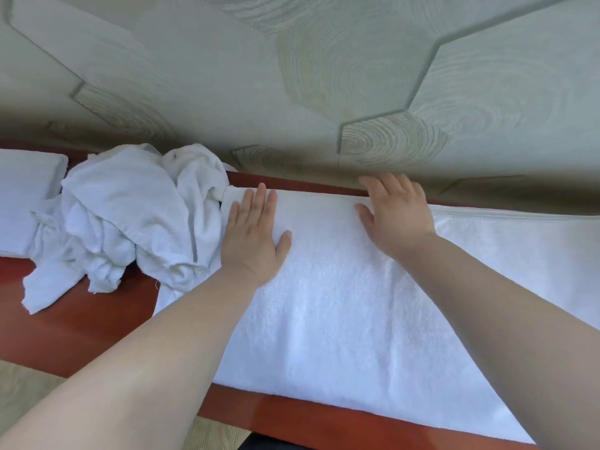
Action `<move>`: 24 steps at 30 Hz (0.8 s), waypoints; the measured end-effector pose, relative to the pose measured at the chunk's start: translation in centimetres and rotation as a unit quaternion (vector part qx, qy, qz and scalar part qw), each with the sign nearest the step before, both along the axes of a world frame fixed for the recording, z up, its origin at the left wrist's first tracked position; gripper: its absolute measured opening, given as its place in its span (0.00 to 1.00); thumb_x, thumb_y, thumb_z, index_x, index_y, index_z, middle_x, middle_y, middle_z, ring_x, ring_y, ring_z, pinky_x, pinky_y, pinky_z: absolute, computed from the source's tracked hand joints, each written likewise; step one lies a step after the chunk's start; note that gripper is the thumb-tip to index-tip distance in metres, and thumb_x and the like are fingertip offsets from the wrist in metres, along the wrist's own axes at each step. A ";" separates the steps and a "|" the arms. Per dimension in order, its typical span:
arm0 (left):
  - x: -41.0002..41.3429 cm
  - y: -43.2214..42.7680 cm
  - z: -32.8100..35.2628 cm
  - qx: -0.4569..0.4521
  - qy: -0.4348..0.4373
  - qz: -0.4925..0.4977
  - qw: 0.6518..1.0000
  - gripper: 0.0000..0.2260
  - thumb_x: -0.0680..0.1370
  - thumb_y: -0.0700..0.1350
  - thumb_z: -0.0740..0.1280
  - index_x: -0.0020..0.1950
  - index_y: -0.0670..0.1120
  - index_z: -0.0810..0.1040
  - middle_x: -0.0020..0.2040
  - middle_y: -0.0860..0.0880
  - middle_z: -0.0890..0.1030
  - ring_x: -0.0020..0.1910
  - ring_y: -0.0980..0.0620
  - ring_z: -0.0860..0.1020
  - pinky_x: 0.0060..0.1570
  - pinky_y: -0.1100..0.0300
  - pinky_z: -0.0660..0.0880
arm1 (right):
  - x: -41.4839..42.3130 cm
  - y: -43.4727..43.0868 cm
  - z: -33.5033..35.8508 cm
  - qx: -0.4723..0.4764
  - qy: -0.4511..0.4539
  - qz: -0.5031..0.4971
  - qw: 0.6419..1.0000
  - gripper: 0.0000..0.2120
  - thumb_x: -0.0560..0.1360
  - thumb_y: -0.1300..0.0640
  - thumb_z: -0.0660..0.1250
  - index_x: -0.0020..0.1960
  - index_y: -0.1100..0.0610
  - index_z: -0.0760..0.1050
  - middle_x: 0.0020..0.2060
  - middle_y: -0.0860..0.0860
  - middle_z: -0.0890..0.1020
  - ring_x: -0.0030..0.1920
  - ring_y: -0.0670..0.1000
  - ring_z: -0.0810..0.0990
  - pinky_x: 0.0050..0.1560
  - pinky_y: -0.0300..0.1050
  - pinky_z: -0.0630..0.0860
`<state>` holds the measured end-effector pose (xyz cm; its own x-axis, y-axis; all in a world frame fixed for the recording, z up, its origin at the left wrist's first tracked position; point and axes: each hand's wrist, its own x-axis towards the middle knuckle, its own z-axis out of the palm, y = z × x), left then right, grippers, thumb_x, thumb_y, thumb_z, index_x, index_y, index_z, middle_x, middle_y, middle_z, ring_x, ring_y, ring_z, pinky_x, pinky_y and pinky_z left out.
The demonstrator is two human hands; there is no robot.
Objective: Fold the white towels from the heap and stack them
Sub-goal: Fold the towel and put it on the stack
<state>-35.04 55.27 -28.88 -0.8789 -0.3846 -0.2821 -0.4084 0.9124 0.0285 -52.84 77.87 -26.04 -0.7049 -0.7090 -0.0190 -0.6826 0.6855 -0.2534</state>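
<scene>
Nearest the camera, a strip of beige floor point(22, 381) shows at the lower left, below the front edge of the glossy reddish-brown surface point(81, 323). A large white towel point(341, 319) lies spread flat along this surface, its near edge running beside the front edge and its length reaching off to the right side of the view. 2 bare forearms stretch forward over it.

The left hand point(251, 235) lies palm down on the towel close to its left end, fingers straight and held together, thumb out to the side, gripping nothing. The right hand point(394, 216) also presses flat on the towel, further right and a little further back, fingers straight and slightly spread, their tips at the towel's far edge; it holds nothing either.

Just left of the left hand sits the heap point(130, 219) of crumpled white towels, touching the spread towel's left end, with 1 loose corner trailing towards the front. Beyond the heap, at the far left, lies a flat folded towel point(22, 196); how many layers it has is unclear.

Behind everything rises a pale green wall point(324, 76) with hexagon panels and ring patterns.
</scene>
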 end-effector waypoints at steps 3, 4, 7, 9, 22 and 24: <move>0.2 0.2 0.1 -0.005 -0.007 -0.005 1.000 0.37 0.81 0.64 0.43 0.85 0.47 0.39 0.85 0.47 0.36 0.84 0.47 0.37 0.82 0.44 0.43 | -0.8 2.1 1.9 0.135 -0.081 -0.079 0.984 0.18 0.81 0.40 0.63 0.64 0.50 0.74 0.57 0.50 0.79 0.59 0.57 0.76 0.60 0.54 0.69; 0.1 0.2 0.1 -0.005 -0.007 -0.003 1.000 0.37 0.81 0.64 0.43 0.85 0.47 0.39 0.85 0.47 0.36 0.84 0.46 0.37 0.82 0.44 0.43 | -1.2 2.5 2.2 0.172 -0.101 -0.079 0.977 0.19 0.80 0.37 0.62 0.64 0.49 0.74 0.57 0.49 0.77 0.60 0.56 0.75 0.60 0.54 0.68; -0.1 0.1 0.0 -0.006 -0.002 0.006 1.000 0.37 0.81 0.64 0.44 0.85 0.46 0.40 0.85 0.46 0.37 0.84 0.46 0.38 0.82 0.44 0.43 | -2.0 2.5 2.5 0.230 -0.114 -0.062 0.965 0.24 0.78 0.32 0.63 0.63 0.48 0.73 0.54 0.47 0.78 0.59 0.55 0.75 0.58 0.54 0.67; -0.1 0.1 -0.1 -0.006 -0.001 0.005 1.000 0.37 0.82 0.64 0.44 0.85 0.46 0.40 0.85 0.46 0.37 0.84 0.45 0.38 0.82 0.43 0.44 | -2.5 2.3 2.6 0.252 -0.121 -0.058 0.958 0.24 0.77 0.31 0.63 0.60 0.49 0.74 0.49 0.46 0.80 0.56 0.55 0.77 0.57 0.54 0.67; 0.0 -0.2 -0.5 -0.004 0.007 -0.003 1.000 0.38 0.81 0.64 0.46 0.85 0.46 0.41 0.85 0.45 0.39 0.84 0.44 0.40 0.82 0.42 0.45 | -5.4 0.7 4.8 0.295 -0.280 -0.033 0.913 0.18 0.77 0.43 0.66 0.52 0.58 0.79 0.44 0.51 0.82 0.48 0.55 0.81 0.48 0.46 0.75; 0.0 -0.2 -0.4 -0.005 0.007 0.000 1.000 0.38 0.81 0.64 0.46 0.85 0.45 0.40 0.85 0.45 0.38 0.84 0.44 0.39 0.82 0.43 0.44 | -5.6 0.5 5.0 0.266 -0.293 -0.003 0.918 0.14 0.80 0.45 0.66 0.57 0.55 0.78 0.48 0.49 0.82 0.51 0.54 0.80 0.48 0.45 0.75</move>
